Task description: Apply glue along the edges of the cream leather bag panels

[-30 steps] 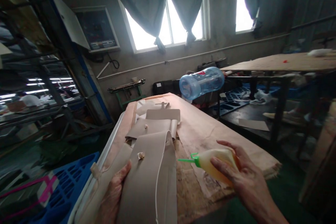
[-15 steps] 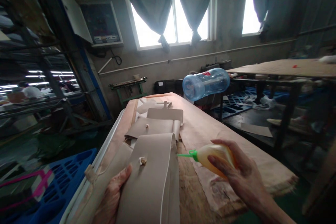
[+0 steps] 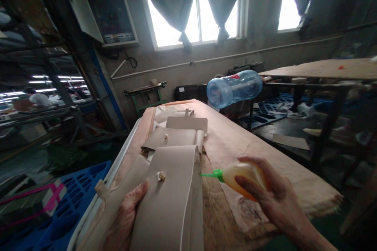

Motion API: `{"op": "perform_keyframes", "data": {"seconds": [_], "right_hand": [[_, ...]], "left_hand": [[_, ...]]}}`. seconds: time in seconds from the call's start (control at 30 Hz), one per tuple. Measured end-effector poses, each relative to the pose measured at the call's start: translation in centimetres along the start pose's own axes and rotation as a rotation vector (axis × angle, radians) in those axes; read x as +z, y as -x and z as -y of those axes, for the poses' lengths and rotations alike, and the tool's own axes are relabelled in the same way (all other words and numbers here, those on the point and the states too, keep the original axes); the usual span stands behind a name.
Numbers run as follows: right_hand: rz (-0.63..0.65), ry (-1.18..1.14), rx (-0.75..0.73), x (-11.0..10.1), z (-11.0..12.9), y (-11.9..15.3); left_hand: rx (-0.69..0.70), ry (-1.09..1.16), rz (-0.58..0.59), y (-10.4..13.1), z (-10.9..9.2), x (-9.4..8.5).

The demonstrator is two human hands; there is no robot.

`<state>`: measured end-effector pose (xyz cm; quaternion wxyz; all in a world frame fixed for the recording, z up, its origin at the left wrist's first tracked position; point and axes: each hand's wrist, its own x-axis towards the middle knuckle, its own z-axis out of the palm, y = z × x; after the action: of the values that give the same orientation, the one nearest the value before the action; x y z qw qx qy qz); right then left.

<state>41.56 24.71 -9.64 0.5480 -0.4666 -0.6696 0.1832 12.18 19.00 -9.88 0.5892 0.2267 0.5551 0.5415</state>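
Note:
My right hand [image 3: 271, 192] is wrapped around a squeeze bottle [image 3: 243, 176] of yellowish liquid. The bottle lies nearly level, its thin green nozzle [image 3: 212, 174] pointing left at the right edge of a beige folded bag panel [image 3: 167, 204]. Whether the tip touches that edge I cannot tell. My left hand [image 3: 128, 211] grips the panel's left side, thumb along the edge and fingers hidden underneath. A small metal clasp [image 3: 160, 177] sits on the panel. Behind it lie a similar beige panel [image 3: 179, 138] with a clasp and a flat beige piece with a tab [image 3: 188, 124].
The pieces lie on a cloth-covered bench [image 3: 232, 137] with bare wood at its near right. Beyond it is a large blue water jug [image 3: 234, 89] on its side. A blue pallet [image 3: 79, 204] holds a strapped bundle at left. Another table [image 3: 324, 68] stands at right.
The view has tilted slightly, so the scene sits a little higher. Both hands keep their grips, and the nozzle stays beside the panel's right edge.

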Motion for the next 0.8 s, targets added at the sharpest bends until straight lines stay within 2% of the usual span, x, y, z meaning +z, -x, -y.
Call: {"op": "perform_keyframes", "data": {"seconds": [0.3,0.47,0.53,0.73,0.8], "right_hand": [[0.007,0.011,0.016,-0.5,0.0,1.3],[0.026,-0.030,0.067,-1.0,1.3,2.3],[0.026,-0.047,0.067,-1.1,1.8,2.6],[-0.023,-0.039,-0.027,-1.8,2.3,3.9],[-0.034,-0.018,-0.049,-1.9,2.2,4.2]], "left_hand": [[-0.037,0.086,0.017,0.0,-0.1,-0.1],[-0.079,0.193,-0.107,0.7,-0.5,1.3],[-0.087,0.201,-0.112,0.9,-0.7,1.5],[-0.073,0.175,-0.077,0.8,-0.3,0.7],[-0.035,0.077,-0.081,0.7,-0.1,0.4]]}}
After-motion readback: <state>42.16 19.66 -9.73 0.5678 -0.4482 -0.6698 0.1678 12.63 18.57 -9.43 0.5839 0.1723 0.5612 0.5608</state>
